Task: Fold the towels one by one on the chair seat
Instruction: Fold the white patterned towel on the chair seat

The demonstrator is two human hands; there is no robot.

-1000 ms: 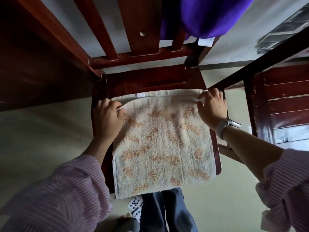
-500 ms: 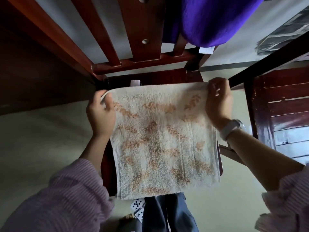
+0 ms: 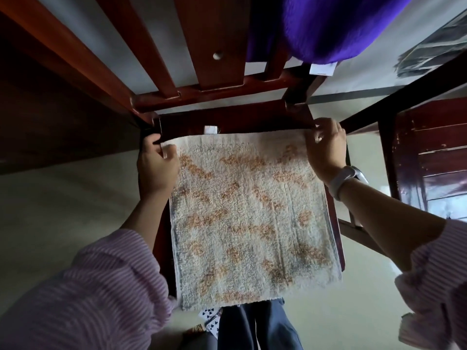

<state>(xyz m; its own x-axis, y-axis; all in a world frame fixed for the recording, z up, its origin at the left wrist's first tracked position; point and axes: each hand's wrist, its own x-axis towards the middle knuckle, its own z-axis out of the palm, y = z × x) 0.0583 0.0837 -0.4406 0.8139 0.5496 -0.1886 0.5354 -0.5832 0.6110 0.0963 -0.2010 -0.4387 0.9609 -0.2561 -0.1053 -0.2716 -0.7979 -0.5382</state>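
A: How far along was it?

B: The dark red wooden chair seat [image 3: 227,122] carried one cream terry towel with orange flecks [image 3: 250,218], apparently folded once; a purple cloth [image 3: 336,26] hung at one o'clock, probably waiting.

A: And the hands?

B: Left hand [image 3: 156,168] pinched the ten o'clock corner, right hand [image 3: 326,147] the two o'clock corner.

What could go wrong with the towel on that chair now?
1. The towel hangs past the front edge of the chair seat, so it might slide off toward the floor if both corners are let go.
2. The left hand and right hand each pinch only a far corner, so the fold could come out crooked.
3. The purple cloth draped over the chair back might slip down onto it.
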